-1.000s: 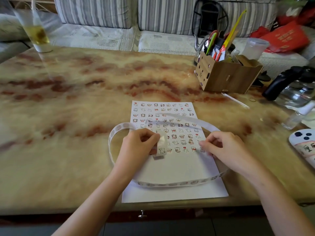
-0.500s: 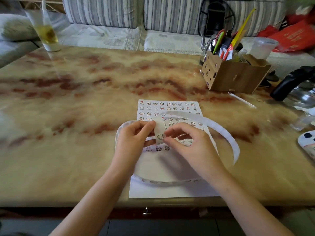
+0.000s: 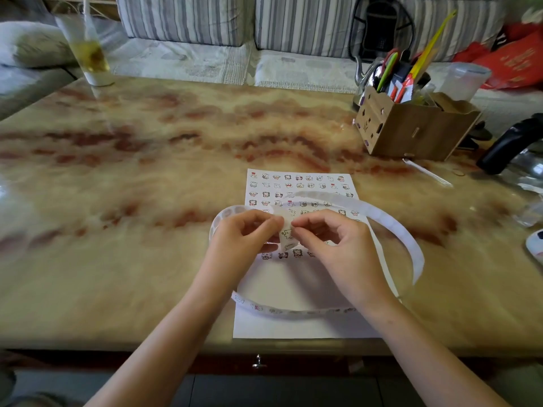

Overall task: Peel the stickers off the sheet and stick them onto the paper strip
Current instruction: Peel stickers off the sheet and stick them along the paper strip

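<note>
Sticker sheet (image 3: 299, 186) is lying flat on the marbled table (image 3: 147, 201), directly beneath the person's hands, likely so each peel is only a short reach away. The left hand (image 3: 241, 239) is pinching the free end of the paper strip (image 3: 390, 224) and holding it upright, apparently as a steady face to work against. The right hand (image 3: 340, 245) is meeting it, fingers pinching at a small cartoon sticker (image 3: 286, 232) on that end, seemingly pressing it down. The rest of the strip is curling in a loose loop around the sheet.
</note>
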A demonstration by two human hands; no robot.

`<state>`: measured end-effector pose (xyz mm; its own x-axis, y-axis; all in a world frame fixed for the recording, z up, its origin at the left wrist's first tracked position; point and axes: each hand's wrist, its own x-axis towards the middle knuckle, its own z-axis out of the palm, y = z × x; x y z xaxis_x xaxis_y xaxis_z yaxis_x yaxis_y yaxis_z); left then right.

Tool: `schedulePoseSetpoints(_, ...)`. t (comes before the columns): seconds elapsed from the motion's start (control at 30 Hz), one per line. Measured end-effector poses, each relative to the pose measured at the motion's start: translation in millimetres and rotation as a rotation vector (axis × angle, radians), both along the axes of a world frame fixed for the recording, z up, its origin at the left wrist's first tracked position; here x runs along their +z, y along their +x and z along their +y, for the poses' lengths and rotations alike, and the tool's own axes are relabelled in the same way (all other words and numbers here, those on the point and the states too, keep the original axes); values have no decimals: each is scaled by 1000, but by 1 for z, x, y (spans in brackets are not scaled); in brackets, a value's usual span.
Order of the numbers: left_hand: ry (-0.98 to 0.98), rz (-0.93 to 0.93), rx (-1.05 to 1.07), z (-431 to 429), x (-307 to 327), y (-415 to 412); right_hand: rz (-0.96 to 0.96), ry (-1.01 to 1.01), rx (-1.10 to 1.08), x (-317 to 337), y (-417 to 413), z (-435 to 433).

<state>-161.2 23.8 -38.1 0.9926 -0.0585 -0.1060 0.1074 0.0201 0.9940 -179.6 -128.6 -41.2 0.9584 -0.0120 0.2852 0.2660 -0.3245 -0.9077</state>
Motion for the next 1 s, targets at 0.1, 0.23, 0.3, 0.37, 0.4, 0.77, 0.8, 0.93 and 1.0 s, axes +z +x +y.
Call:
schedulePoseSetpoints(0.1, 29, -29, -12, 3, 0, -2, -11, -22, 6, -1, 1, 2)
schedulePoseSetpoints(0.23, 18, -33, -14, 6, 1, -1, -21, -35, 5, -2, 3, 5)
schedulePoseSetpoints(0.3, 11, -31, -14, 6, 0, -1, -23, -42, 5, -2, 4, 4)
schedulePoseSetpoints(0.37, 3, -25, -10, 6, -1, -1, -24, -55, 2, -2, 4, 4)
schedulePoseSetpoints(0.4, 4, -23, -8, 5, -1, -1, -22, -62, 2, -2, 4, 3)
schedulePoseSetpoints(0.77, 63, -33, 5, 8, -4, 2, 13, -73, 7, -1, 5, 5)
schedulePoseSetpoints(0.8, 71, -31, 4, 8, -4, 2, 29, -69, 15, -1, 6, 5)
schedulePoseSetpoints(0.93, 103, -12, 15, 10, -4, 2, 59, -172, 20, -2, 5, 7)
schedulePoseSetpoints(1.0, 123, -7, 17, 12, -4, 3, 25, -249, 14, -3, 5, 9)
